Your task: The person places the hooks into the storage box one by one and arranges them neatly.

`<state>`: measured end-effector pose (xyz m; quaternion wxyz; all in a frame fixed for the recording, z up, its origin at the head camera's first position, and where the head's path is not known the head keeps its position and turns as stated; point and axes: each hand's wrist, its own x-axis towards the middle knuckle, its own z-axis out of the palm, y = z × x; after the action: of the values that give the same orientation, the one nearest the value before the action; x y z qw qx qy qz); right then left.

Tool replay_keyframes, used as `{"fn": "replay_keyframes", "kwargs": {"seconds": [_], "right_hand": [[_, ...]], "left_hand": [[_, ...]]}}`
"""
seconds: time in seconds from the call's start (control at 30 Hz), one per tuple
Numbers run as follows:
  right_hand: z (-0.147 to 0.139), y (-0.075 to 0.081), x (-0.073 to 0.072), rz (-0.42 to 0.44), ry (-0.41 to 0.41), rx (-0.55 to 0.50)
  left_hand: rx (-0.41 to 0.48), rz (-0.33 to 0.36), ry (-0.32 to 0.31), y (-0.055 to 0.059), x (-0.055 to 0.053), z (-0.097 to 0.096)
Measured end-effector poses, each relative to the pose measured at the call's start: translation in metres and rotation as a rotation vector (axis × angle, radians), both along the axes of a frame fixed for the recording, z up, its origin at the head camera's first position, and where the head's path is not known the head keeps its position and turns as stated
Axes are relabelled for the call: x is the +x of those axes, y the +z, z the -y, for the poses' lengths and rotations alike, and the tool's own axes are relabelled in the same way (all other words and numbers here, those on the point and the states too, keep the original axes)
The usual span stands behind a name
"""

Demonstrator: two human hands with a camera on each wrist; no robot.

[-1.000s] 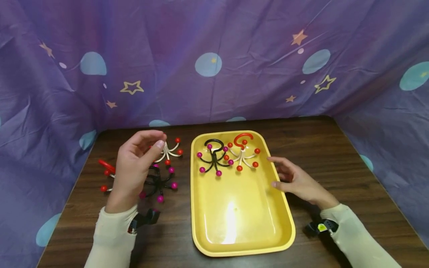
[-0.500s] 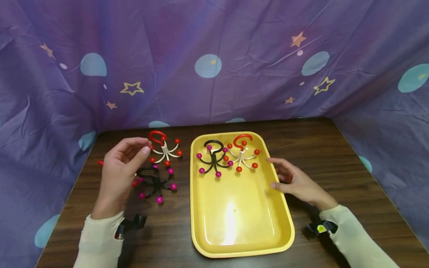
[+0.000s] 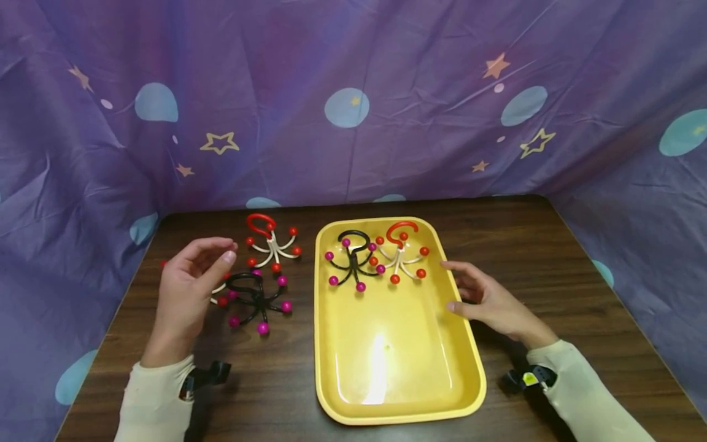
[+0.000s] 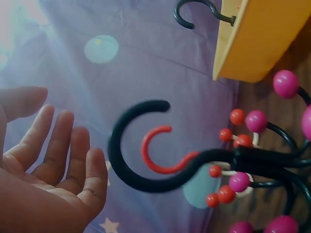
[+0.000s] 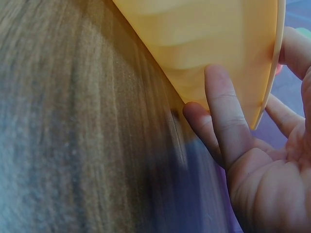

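Note:
My left hand [image 3: 190, 288] hovers at the table's left with its fingers loosely bent and nothing in it. Close beside it lies a black multi-arm hook hanger [image 3: 259, 301] with magenta ball tips; its black hook [image 4: 116, 145] rises near the fingers in the left wrist view. Behind that rests a white hanger [image 3: 272, 245] with a red hook. Another white, red-tipped hanger [image 3: 222, 301] is mostly hidden by the hand. My right hand [image 3: 494, 304] holds the right rim of the yellow tray [image 3: 400, 414], thumb and index finger over it, other fingers against the outer wall [image 5: 214, 34].
Inside the tray's far end sit a black hanger [image 3: 353, 261] with magenta tips and a white hanger [image 3: 399, 258] with a red hook, side by side. The brown wooden table [image 3: 552, 264] ends at a purple patterned curtain [image 3: 420, 153].
My left hand has drawn left and towards me, uncovering the white hanger's red hook and more of the black hanger. The right hand and tray have stayed put.

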<state>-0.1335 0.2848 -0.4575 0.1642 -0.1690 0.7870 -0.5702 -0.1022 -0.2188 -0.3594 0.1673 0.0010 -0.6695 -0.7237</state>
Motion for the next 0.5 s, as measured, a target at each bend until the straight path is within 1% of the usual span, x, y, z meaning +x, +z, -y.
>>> {"fn": "replay_keyframes", "kwargs": {"seconds": [0.17,0.3,0.5], "right_hand": [[0.000,-0.001,0.000,0.010,0.002,-0.020],[0.001,-0.001,0.000,0.016,0.005,-0.027],[0.003,0.001,0.000,0.022,0.003,-0.032]], "left_hand": [[-0.024,0.004,0.004,-0.014,0.002,0.006],[-0.046,0.036,0.013,-0.025,0.006,0.010],[-0.074,0.071,0.012,-0.036,0.008,0.017]]}}
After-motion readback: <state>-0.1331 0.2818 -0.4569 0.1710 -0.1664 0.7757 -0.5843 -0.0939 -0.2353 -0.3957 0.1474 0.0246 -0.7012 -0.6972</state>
